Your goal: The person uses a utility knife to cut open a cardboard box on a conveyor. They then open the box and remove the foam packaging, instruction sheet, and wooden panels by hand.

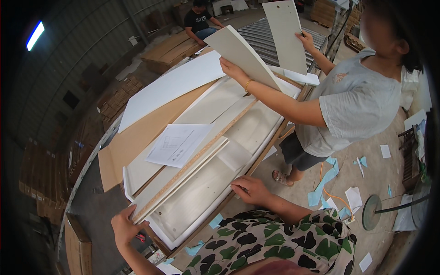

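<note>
While the left hand [123, 226] grips the end of a long board [185, 169] along the open, part-filled box [109, 170], the right hand [251, 189] curls at the box's near edge — whether gripping, I can't tell; two boards [243, 54] are up in a co-worker's hands [234, 71] above the box's far end.

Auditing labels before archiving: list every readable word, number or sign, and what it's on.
White paper sheet: line drawing and fine print, too small to read.
Seated person's black shirt: pale lettering, not transcribed here.
Chipboard-edged panel at the left hand: none visible.
</note>
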`<state>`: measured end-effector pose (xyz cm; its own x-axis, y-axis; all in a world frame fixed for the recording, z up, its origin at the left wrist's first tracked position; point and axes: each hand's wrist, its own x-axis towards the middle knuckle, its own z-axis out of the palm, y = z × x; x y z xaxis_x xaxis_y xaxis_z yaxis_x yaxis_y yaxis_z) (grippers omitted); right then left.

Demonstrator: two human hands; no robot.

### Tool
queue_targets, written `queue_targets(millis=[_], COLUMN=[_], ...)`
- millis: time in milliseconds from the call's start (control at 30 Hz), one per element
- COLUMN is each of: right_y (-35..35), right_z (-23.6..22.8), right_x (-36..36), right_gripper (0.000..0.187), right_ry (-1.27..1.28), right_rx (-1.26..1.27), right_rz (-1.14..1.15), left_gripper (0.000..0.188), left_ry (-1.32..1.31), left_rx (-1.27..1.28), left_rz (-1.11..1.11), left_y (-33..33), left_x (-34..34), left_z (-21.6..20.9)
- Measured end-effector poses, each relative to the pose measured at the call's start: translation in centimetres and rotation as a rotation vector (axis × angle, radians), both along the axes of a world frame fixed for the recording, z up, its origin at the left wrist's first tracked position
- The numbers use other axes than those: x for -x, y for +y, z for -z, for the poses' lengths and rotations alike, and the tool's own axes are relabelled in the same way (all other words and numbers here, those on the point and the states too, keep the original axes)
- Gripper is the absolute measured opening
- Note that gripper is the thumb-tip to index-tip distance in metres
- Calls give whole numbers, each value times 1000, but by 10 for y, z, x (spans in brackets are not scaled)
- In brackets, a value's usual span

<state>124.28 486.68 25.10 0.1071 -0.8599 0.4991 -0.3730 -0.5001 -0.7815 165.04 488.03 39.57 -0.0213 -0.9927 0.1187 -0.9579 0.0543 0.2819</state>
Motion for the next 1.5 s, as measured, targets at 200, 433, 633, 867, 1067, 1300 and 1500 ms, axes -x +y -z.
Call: queue_targets(millis=[200, 433, 633, 867, 1067, 1300, 1500], right_y=[-2, -5, -9, -17, -37, -84, -112], right_z=[5, 4, 5, 2, -7, 0, 19], right_x=[6, 11, 12, 30, 66, 124, 167], right_gripper=[9, 10, 10, 10, 9, 7, 12], right_ry=[12, -32, -43, -72, -134, -169, 214], right_rx=[-25, -21, -19, 21, -51, 85, -10], right_rz=[-11, -39, -50, -48, -55, -137, -335], left_gripper=[67, 66, 63, 63, 65, 54, 47], left_ry=[-24, 3, -17, 42, 17, -38, 15], left_rx=[-18, -23, -20, -44, -106, -73, -48], left_rz=[-18, -37, -23, -60, -19, -192, -244], left_y=[1, -1, 0, -1, 5, 0, -3], left_x=[1, -2, -2, -7, -13, 3, 12], left_z=[2, 6, 2, 13, 24, 16, 20])
